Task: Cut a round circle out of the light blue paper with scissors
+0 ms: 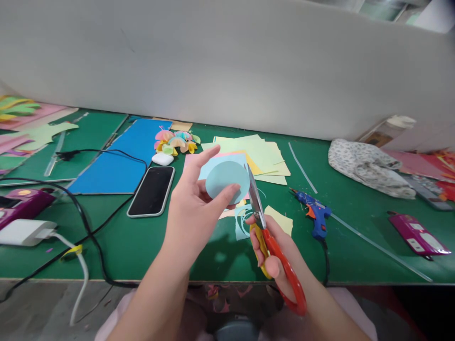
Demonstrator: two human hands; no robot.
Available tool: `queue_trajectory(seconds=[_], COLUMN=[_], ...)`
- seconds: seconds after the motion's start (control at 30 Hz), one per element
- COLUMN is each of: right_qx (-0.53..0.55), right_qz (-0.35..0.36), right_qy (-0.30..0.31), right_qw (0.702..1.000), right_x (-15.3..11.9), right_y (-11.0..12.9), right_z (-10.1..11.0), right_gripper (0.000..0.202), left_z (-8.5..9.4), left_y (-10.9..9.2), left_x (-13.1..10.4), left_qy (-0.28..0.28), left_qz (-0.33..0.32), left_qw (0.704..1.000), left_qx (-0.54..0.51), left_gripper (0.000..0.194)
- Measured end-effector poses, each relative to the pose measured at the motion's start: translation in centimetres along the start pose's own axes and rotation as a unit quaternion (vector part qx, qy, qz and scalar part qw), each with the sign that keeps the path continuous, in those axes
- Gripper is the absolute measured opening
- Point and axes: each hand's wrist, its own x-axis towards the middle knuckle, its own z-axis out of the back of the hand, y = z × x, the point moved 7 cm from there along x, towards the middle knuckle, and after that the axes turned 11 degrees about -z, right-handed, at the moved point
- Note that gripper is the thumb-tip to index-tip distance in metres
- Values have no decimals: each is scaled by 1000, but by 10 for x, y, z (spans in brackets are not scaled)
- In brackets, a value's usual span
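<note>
Between the thumb and fingers of my left hand (195, 199) is a light blue paper circle (225, 179), held up above the table. My right hand (284, 255) grips a pair of scissors (265, 226) with one red and one yellow handle. The blades point up and away, right beside the circle's right edge; I cannot tell whether they touch it. Thin curled blue paper offcuts (243, 218) lie below the circle. Behind it are stacked sheets of coloured paper (273, 158), mostly pale yellow-green, partly hidden by my left hand.
A phone (151, 192), a white earbud case (162, 158), paper flowers (177, 142) and a blue board (117, 161) sit to the left, with black cables. On the right are a blue glue gun (314, 210), glue sticks (302, 168), a purple power strip (418, 234) and patterned cloth (368, 166).
</note>
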Motion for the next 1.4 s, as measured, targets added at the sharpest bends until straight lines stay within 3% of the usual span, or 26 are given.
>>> queue_trajectory(seconds=[0.6,0.77,1.13,1.4], right_qx=[-24,-27,-6,-28], right_qz=[-14,-17,-25,-30], right_qy=[-1,-36,-19,-31], right_qw=[1000,999,999,999], right_x=[-1,-1,6,0], right_y=[4,-1,-13,-4], right_z=[0,4,6,2], right_gripper=[102,99,91,92], left_z=[4,5,8,10], left_y=[-6,-5,-8,-6], left_x=[-3,0,-1,1], left_qy=[-21,-10,-24,-26], left_qz=[18,14,10,5], left_qw=[1000,1000,1000,1000], left_qx=[7,16,15,13], left_gripper=[60,62,61,64])
